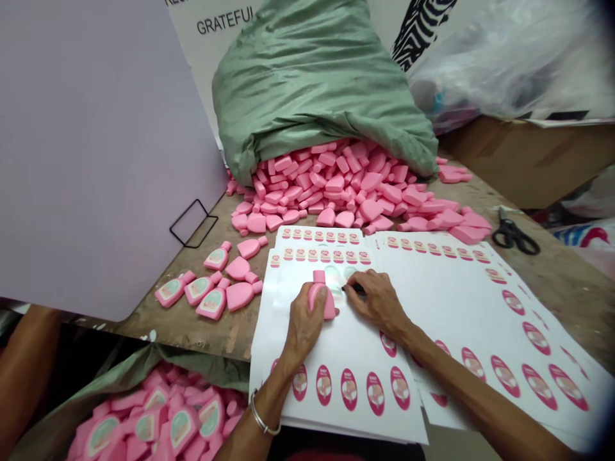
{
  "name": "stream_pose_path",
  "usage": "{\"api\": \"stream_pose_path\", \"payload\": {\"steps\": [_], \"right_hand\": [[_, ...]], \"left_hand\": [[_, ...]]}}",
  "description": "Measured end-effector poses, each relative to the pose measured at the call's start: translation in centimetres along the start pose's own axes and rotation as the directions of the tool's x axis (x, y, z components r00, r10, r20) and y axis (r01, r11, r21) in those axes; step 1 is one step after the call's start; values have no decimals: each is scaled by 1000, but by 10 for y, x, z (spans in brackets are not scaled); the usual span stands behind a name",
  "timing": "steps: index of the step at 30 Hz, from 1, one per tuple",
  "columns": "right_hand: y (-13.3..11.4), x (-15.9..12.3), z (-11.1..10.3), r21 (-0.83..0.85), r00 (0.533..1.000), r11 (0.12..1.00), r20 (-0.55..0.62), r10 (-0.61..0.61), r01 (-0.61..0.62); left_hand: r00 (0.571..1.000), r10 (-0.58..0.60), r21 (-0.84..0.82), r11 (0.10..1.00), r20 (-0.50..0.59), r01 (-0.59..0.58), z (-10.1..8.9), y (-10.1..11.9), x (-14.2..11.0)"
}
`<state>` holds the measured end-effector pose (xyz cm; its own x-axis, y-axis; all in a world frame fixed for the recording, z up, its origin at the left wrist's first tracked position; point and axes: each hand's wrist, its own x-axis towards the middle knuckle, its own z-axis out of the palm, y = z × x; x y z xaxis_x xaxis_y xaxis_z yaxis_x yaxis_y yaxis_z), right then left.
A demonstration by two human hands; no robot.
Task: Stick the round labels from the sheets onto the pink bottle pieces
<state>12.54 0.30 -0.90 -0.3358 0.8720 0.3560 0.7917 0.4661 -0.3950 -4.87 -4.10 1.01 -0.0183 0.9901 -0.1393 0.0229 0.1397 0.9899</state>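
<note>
The left hand [303, 323] covers most of the pink bottle [329, 306], so its front can't be seen. The right hand [377, 304] hides a small dark thing [356, 289] in its fingers [365, 288], and I can't tell what it is. The hands also hide part of the top sheet [336, 358]. The words on the pink labels [348, 389] are too small to read. The green sack [317, 83] is cut off at the top. A bare arm or leg [24, 371] is cut off at the left edge.

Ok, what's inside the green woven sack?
The green woven sack lies tipped, with pink bottle-shaped pieces spilling from its mouth onto the wooden table. Its inside is covered by the sack's own folds, so what remains in it cannot be seen.
</note>
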Motion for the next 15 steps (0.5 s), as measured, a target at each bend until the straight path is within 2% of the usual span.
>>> {"api": "stream_pose_path", "payload": {"steps": [5,11,13,15], "right_hand": [[-2,-2,1,4,1000,1000,-15,3,-3],[-9,-7,0,-40,988,993,-103,-112,109],[-10,-8,-1,34,986,998,-157,-52,58],[-11,-8,-6,179,975,981,-192,111,-76]], "left_hand": [[999,-17,-25,1000,27,18,-1,0,1],[999,-41,-90,995,27,43,-3,3,2],[996,-76,-117,990,36,79,-3,3,4],[993,-110,-163,980,39,115,-3,3,5]]}}
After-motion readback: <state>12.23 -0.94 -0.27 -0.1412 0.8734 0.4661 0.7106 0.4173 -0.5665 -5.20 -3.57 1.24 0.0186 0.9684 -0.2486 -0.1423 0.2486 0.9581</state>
